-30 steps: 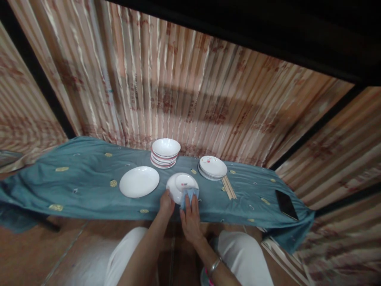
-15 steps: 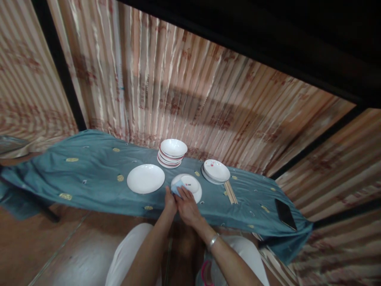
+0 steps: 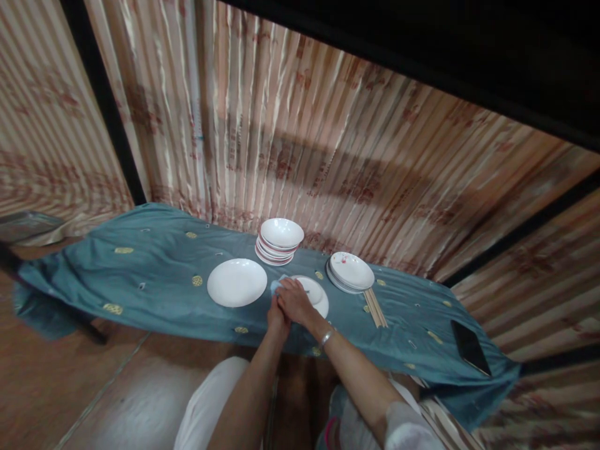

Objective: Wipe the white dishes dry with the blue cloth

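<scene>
A white plate (image 3: 320, 301) with a small dark mark lies near the front edge of the cloth-covered table, partly hidden by my hands. My right hand (image 3: 295, 300) is closed over a light blue cloth (image 3: 275, 286) at the plate's left side. Close against it, my left hand (image 3: 278, 317) grips the plate's near left rim; its fingers are mostly hidden. Just left of my hands lies a larger white oval plate (image 3: 237, 283). Behind is a stack of white bowls (image 3: 281, 234) with red rims.
Stacked plates (image 3: 352, 271) with a red floral print stand to the right, with wooden chopsticks (image 3: 375, 309) beside them. A black phone (image 3: 470, 347) lies at the right end of the teal tablecloth (image 3: 164, 275). A patterned curtain (image 3: 300, 137) hangs behind; dark frame bars (image 3: 105, 106) surround the table.
My right hand and the blue cloth have moved toward the plate's left edge, uncovering more of its right side. The whole view has shifted slightly, so things appear farther right.
</scene>
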A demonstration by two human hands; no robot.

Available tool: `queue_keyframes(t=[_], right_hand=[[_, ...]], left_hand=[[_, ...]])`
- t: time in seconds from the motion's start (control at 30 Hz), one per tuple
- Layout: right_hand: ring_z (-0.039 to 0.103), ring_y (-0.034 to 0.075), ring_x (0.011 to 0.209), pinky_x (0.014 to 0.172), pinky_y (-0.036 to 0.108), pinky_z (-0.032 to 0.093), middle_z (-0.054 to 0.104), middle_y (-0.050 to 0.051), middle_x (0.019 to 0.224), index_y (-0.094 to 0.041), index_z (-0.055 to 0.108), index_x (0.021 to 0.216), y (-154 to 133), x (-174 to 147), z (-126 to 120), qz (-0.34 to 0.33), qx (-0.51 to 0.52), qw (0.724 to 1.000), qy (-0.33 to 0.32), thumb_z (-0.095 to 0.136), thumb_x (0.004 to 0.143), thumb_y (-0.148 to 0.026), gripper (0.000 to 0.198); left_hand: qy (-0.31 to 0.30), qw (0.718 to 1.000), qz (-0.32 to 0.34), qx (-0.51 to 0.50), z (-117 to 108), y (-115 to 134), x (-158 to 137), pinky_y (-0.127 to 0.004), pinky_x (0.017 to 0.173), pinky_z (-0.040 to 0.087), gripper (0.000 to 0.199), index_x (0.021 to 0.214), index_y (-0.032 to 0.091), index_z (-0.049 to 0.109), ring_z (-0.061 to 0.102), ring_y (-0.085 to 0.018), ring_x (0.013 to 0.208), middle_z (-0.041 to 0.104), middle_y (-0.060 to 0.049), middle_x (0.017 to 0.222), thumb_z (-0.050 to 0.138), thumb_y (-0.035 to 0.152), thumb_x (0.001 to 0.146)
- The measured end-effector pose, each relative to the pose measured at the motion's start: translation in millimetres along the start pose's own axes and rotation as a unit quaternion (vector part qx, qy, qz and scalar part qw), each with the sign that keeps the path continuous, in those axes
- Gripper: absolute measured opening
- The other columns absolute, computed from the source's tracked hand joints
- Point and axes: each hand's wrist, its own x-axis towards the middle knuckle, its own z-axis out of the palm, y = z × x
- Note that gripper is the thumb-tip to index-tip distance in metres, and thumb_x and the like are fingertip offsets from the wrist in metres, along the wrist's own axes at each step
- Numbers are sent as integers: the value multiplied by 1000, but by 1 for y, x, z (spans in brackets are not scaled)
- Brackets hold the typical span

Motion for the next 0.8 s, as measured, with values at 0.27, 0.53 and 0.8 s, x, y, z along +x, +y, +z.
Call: queue_keyframes(t=[0.27, 0.53, 0.8], right_hand=[[51, 22, 116, 103, 41, 34, 64, 9, 116, -20, 65, 101, 11, 17, -2, 32, -12, 999, -41, 42, 93, -20, 25], [62, 20, 103, 90, 33, 44, 68, 12, 108, -18, 66, 103, 34, 29, -2, 108, -21, 993, -41, 39, 97, -23, 28], [62, 18, 109, 96, 32, 44, 68, 11, 114, -18, 64, 113, 71, 24, 7, 187, 38, 981, -37, 37, 99, -26, 31]], left_hand=[[5, 1000, 16, 7, 3, -3, 5, -24, 77, 53, 24, 79, 15, 64, 69, -15, 80, 69, -6, 76, 46, 1, 83], [-5, 999, 11, 44, 1, -2, 5, -30, 81, 52, 27, 73, 15, 62, 69, -17, 72, 66, -4, 63, 43, -2, 81], [-35, 998, 15, 41, 1, -2, 4, -30, 80, 54, 28, 70, 17, 60, 66, -15, 63, 64, -1, 58, 43, 1, 84]])
